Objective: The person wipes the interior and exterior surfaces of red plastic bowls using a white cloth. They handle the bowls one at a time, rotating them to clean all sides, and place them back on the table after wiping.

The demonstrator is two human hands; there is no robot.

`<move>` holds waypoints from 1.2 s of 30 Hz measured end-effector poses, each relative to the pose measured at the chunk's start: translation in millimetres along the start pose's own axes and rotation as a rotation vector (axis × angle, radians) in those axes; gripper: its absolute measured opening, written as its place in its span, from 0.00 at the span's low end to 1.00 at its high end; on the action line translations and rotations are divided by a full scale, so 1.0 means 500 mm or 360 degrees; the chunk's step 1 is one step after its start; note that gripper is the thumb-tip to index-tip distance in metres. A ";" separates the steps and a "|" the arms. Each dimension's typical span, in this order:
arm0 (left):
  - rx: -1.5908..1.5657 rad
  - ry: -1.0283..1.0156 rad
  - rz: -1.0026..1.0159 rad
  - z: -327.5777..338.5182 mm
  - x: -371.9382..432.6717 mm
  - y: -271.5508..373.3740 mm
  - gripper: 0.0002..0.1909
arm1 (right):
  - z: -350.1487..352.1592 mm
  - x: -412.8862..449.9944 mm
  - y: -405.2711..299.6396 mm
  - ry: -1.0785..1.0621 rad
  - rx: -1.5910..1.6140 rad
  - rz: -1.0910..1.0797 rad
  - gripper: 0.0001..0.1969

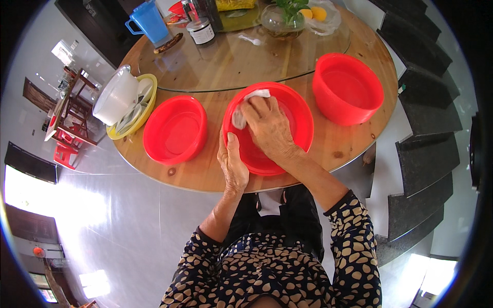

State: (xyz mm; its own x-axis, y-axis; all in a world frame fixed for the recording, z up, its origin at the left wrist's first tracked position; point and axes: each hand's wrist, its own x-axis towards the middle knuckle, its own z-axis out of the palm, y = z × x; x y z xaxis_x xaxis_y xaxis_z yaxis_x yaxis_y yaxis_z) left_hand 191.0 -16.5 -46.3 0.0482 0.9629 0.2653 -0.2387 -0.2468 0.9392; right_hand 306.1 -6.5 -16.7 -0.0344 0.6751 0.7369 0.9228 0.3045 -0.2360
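Note:
A red plastic basin (298, 115) stands before me near the front edge of the round wooden table. Inside it, my right hand (269, 129) presses a white cloth (239, 117) against the upper left wall. My left hand (233, 161) grips the basin's lower left rim, thumb over the edge and fingers around the outside. To the left sits a second red basin (175, 131) with nothing in it. On the right stands another red basin (346, 86), taller, perhaps a stack of several.
At the left edge, a yellow basin (152, 102) holds spoons and white plastic bowls (117, 96). A glass turntable (215, 73) carries a blue pitcher (148, 23), a lidded jar (201, 32) and a glass vase (281, 25) with a plant. Dark stairs (427, 161) rise at the right.

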 end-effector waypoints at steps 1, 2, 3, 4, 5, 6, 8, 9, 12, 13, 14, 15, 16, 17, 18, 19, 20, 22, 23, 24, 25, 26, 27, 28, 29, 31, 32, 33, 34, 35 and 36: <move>0.0021 0.0007 0.0027 0.000 0.000 -0.003 0.24 | 0.000 -0.008 -0.001 -0.0059 0.0143 -0.0054 0.13; 0.0064 -0.0016 -0.0026 -0.003 0.001 -0.001 0.24 | 0.001 -0.017 -0.002 -0.0118 0.0287 -0.0108 0.13; 0.0108 -0.0036 -0.0081 -0.010 0.000 0.002 0.24 | 0.001 -0.026 -0.003 -0.0181 0.0435 -0.0163 0.13; 0.0151 -0.0056 -0.0136 -0.014 -0.002 0.004 0.24 | -0.009 -0.034 -0.002 -0.0361 0.0461 -0.0251 0.14; 0.0099 -0.0048 -0.0125 -0.012 -0.002 0.002 0.23 | -0.022 -0.042 -0.001 -0.0539 0.0517 -0.0227 0.14; 0.0054 -0.0035 -0.0105 -0.009 0.000 0.002 0.23 | -0.037 -0.048 -0.003 -0.0710 0.0579 -0.0210 0.14; -0.0018 -0.0013 -0.0074 -0.007 0.001 0.001 0.23 | -0.071 -0.056 0.003 -0.0997 0.0646 -0.0238 0.14; -0.0044 -0.0005 -0.0063 -0.007 0.000 0.002 0.23 | -0.095 -0.056 0.011 -0.1140 0.0645 -0.0227 0.14; -0.0151 0.0080 -0.0028 0.020 -0.005 0.022 0.23 | -0.140 -0.062 0.036 -0.1387 0.0587 -0.0253 0.14; -0.0214 0.0142 -0.0019 0.044 -0.011 0.043 0.23 | -0.136 -0.069 0.031 -0.1262 0.0551 -0.0235 0.14; -0.0124 0.0073 -0.0023 0.020 -0.004 0.028 0.24 | -0.125 -0.078 0.020 -0.1137 0.0514 -0.0218 0.15; -0.0036 -0.0004 -0.0026 0.004 0.001 0.017 0.24 | -0.118 -0.080 0.010 -0.1007 0.0473 -0.0196 0.15; -0.0071 -0.0053 -0.0112 -0.004 0.000 0.015 0.24 | -0.107 -0.073 -0.006 -0.0904 0.0543 -0.0144 0.16; -0.0079 -0.0037 -0.0161 -0.008 0.000 0.012 0.25 | -0.093 -0.064 -0.018 -0.0810 0.0538 -0.0118 0.15; -0.0086 -0.0020 -0.0210 -0.011 0.001 0.012 0.25 | -0.074 -0.052 -0.027 -0.0718 0.0533 -0.0093 0.13; -0.0094 -0.0002 -0.0253 -0.015 0.003 0.009 0.25 | -0.054 -0.042 -0.033 -0.0622 0.0527 -0.0072 0.12; -0.0053 -0.0022 -0.0259 -0.026 0.007 -0.013 0.26 | -0.033 -0.036 -0.036 -0.0556 0.0436 0.0042 0.14; -0.0076 -0.0004 -0.0162 -0.014 0.007 -0.009 0.26 | -0.015 -0.014 -0.029 -0.0411 0.0296 0.0200 0.15; -0.0088 0.0005 -0.0114 -0.009 0.007 -0.007 0.26 | -0.008 -0.002 -0.026 -0.0339 0.0227 0.0279 0.16; -0.0140 -0.0045 -0.0139 -0.009 0.006 -0.008 0.28 | -0.006 0.009 -0.021 -0.0256 0.0362 0.0430 0.16; -0.0125 -0.0056 -0.0115 -0.010 0.007 -0.007 0.28 | -0.004 0.020 -0.017 -0.0173 0.0497 0.0581 0.17; -0.0109 -0.0067 -0.0091 -0.010 0.010 -0.004 0.29 | -0.003 0.027 -0.016 -0.0089 0.0632 0.0731 0.18; -0.0098 -0.0084 -0.0072 -0.006 0.010 -0.002 0.29 | 0.003 0.028 -0.016 -0.0046 0.0753 0.0699 0.17; -0.0309 -0.0072 -0.0082 0.005 0.005 0.000 0.28 | 0.015 0.028 -0.018 -0.0002 0.0873 0.0667 0.17; -0.0300 -0.0054 -0.0147 0.001 0.005 -0.003 0.29 | 0.022 0.028 -0.018 0.0042 0.0993 0.0633 0.17; -0.0288 -0.0007 -0.0276 -0.017 0.007 -0.018 0.31 | 0.006 0.022 -0.023 -0.0257 0.1306 0.0462 0.16; -0.0239 0.0009 -0.0287 -0.020 0.007 -0.024 0.33 | -0.010 0.017 -0.027 -0.0417 0.1372 0.0373 0.15; -0.0271 0.0000 -0.0250 -0.020 0.007 -0.024 0.33 | -0.014 0.008 -0.017 -0.0521 0.1329 0.0100 0.16; -0.0295 -0.0006 -0.0207 -0.021 0.007 -0.025 0.34 | -0.024 0.000 -0.012 -0.0651 0.1365 0.0088 0.15; -0.0320 -0.0014 -0.0165 -0.022 0.007 -0.026 0.34 | -0.041 -0.007 -0.009 -0.0782 0.1400 0.0075 0.13; -0.0380 -0.0007 -0.0236 -0.017 0.002 -0.024 0.35 | -0.055 -0.009 -0.009 -0.0910 0.1424 0.0071 0.12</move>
State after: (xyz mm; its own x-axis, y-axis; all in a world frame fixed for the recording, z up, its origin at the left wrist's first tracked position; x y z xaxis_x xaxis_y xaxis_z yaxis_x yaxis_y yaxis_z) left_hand 185.5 -11.3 -59.3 0.1036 0.9861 0.1299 -0.4504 -0.0699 0.8901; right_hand 312.8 -29.3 -1.6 -0.3974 0.8427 0.3633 0.3177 0.4978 -0.8070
